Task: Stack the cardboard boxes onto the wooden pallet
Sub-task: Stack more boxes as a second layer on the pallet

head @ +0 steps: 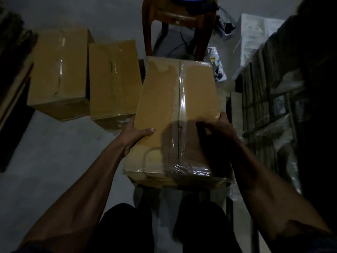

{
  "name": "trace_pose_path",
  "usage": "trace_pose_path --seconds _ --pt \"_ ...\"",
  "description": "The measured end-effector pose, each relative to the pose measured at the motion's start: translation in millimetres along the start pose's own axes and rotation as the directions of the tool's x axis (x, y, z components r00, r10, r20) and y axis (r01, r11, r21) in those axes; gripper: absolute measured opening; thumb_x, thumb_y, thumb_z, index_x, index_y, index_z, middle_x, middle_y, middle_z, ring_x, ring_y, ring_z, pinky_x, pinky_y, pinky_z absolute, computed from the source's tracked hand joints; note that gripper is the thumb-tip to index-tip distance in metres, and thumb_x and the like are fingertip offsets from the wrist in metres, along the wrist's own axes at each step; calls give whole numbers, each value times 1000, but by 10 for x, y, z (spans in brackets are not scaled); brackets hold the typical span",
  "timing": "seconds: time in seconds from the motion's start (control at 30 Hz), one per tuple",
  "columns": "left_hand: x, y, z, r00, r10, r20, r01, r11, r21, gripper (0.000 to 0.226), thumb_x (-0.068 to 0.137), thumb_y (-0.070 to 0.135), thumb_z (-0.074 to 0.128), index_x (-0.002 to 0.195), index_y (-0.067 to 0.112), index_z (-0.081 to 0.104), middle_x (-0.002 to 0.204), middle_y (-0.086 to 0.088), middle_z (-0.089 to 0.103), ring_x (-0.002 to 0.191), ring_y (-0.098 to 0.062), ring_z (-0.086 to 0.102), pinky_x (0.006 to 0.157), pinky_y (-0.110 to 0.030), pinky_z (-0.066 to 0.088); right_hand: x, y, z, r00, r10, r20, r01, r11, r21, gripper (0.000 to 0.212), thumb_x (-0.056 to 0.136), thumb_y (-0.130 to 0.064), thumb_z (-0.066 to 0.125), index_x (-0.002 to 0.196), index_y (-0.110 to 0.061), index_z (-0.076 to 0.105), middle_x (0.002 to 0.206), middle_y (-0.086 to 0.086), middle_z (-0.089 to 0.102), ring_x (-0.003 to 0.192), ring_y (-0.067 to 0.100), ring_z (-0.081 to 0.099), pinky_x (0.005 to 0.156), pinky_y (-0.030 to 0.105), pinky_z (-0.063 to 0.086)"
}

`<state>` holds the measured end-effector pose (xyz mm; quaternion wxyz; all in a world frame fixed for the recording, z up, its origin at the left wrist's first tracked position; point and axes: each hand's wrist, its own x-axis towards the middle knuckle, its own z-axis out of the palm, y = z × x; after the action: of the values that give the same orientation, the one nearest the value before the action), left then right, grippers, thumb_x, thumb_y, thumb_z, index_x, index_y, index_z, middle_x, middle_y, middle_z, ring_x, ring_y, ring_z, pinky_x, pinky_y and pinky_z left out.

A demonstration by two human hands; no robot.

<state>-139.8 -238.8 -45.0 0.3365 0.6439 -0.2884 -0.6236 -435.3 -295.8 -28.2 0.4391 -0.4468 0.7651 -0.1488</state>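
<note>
A taped cardboard box (164, 99) is held in front of me, its long side pointing away. My left hand (135, 134) grips its left edge, thumb on top. My right hand (217, 127) grips the right edge, fingers curled over the top near the tape seam. Two more cardboard boxes lie side by side on the grey floor to the left, one at far left (58, 70) and one beside it (114, 79). A wooden slatted structure (259, 99) runs along the right side, dim and partly covered in plastic film; whether it is the pallet I cannot tell.
A brown plastic stool (175, 21) stands straight ahead with cables and a power strip (217, 66) behind it. A white wrapped block (255, 37) sits at the back right. Dark objects line the left edge. My legs are below the held box.
</note>
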Motion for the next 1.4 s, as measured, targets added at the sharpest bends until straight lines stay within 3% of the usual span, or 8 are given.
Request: trace_pose_path --seconds 0.17,0.33,0.43,0.57,0.7,0.8,1.1,1.4 --pt "-1100 786 -86 998 63 -14 -62 998 31 73 82 10 77 145 20 41 121 -5 63 98 -13 65 66 -21 56 -1053 -598 -571 999 -51 -10 51 999 -16 108 41 -81 76 132 -29 48 112 1 68 100 27 66 91 48 55" --pt "-2085 1270 -281 994 106 -11 -106 994 30 74 81 9 78 145 18 42 126 -6 64 108 -19 65 77 -27 57 -1858 -878 -912 996 -89 1 89 996 -19 118 36 -90 72 133 -28 47 115 -1 67 104 28 65 95 51 53" --pt "-2595 1359 -389 989 146 -17 -145 988 45 76 81 12 80 145 18 41 125 -5 64 109 -19 65 83 -30 58 -2458 -1100 -1039 995 -97 -6 97 995 -40 109 46 -79 78 136 -26 46 120 -1 64 108 26 62 98 49 50" --pt "-3170 1349 -443 979 192 -61 -190 981 38 75 81 11 79 144 16 41 122 -5 64 103 -15 66 69 -21 58 -2987 -1171 -1093 990 -138 -38 136 989 -62 100 56 -71 75 138 -26 41 125 4 64 114 32 61 102 50 47" --pt "-3774 1166 -392 963 227 -148 -228 974 10 74 81 11 79 143 21 40 120 0 63 99 -8 66 65 -17 56 -3356 -1095 -1114 976 -218 -3 217 972 -90 112 51 -77 69 144 -27 32 125 2 63 115 30 61 100 46 47" --pt "-4198 893 -297 941 263 -214 -272 962 -13 74 80 11 80 143 21 42 121 -2 65 104 -16 67 77 -27 59 -3596 -908 -1143 960 -278 17 278 954 -110 90 68 -64 75 140 -27 36 124 -4 59 111 25 59 90 35 43" --pt "-5583 -28 350 855 260 -448 -324 944 -71 80 77 12 83 145 24 42 123 -1 65 104 -14 68 76 -25 58 -4513 -168 -1471 882 -443 162 464 877 -123 88 62 -70 67 136 -35 37 115 -4 64 108 30 61 96 51 50" --pt "-6820 -843 830 777 171 -606 -371 902 -222 74 80 -2 76 143 17 43 122 -9 64 103 -20 68 73 -24 57 -5397 342 -1476 834 -472 285 543 795 -271 89 62 -72 63 138 -35 34 117 3 64 108 36 60 95 47 49"
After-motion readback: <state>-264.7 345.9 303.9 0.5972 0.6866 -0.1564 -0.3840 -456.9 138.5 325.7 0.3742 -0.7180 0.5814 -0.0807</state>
